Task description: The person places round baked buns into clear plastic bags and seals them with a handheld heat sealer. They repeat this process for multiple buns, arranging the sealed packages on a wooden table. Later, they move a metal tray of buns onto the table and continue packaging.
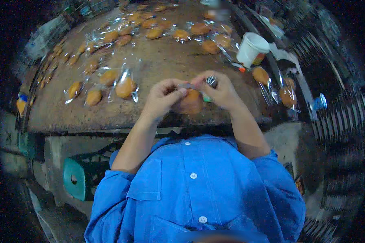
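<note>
Both my hands meet over the near middle of a brown table. My left hand pinches the edge of a clear plastic bag. Inside the bag hangs a round, orange-brown baked piece, blurred, just below my fingertips. The bag's other edge is at the fingers of my right hand, which also has a small shiny metallic, round-ended object in it; its kind cannot be told. Something small and green shows beneath that hand. Left of my hands lie several similar pieces in clear wrappers and a round one.
More wrapped pieces spread over the table's far side and left. A white plastic bucket stands at the right, with an orange-tipped item beside it. Further wrapped pieces lie at the right edge. A green plastic stool is below left.
</note>
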Tool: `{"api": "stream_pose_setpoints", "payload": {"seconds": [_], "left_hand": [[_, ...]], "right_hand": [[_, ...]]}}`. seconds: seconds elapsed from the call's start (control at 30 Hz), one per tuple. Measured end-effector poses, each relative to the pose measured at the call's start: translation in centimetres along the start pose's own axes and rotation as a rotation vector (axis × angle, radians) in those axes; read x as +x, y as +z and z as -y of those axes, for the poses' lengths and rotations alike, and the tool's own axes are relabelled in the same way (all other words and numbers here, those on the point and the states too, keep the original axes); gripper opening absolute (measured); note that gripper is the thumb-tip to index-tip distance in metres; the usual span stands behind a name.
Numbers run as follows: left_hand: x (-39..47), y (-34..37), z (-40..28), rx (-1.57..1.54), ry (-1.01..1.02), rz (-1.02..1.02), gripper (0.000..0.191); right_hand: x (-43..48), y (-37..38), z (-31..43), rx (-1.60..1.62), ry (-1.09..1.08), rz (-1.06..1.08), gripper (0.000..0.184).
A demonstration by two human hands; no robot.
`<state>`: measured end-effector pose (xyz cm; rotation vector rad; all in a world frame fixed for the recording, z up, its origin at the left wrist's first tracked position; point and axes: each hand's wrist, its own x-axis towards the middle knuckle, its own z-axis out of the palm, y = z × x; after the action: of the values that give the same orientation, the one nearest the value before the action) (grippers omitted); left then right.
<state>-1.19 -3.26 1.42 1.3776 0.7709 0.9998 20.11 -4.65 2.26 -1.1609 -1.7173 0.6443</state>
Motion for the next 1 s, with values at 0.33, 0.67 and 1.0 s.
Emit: {"api": "stream_pose_setpoints", "payload": {"seconds": [0.33, 0.67, 1.0], "left_hand": [[0.3, -0.3, 1.1, -0.307, -0.130, -0.139, 0.012], [-0.5, -0.2, 0.2, 0.055, -0.159, 0.234, 0.020], [-1.2, -3.2, 1.1, 0.351, -0.147, 0.527, 0.017]], "right_hand": [[-4.2, -3.4, -3.5, -0.810, 0.113, 0.214, 0.025], [-5.2, -3.3, -4.3, -0.851, 0.016, 0.122, 0.023], [-5.5, -3.4, -4.3, -0.743, -0.029, 0.020, 0.027]]}}
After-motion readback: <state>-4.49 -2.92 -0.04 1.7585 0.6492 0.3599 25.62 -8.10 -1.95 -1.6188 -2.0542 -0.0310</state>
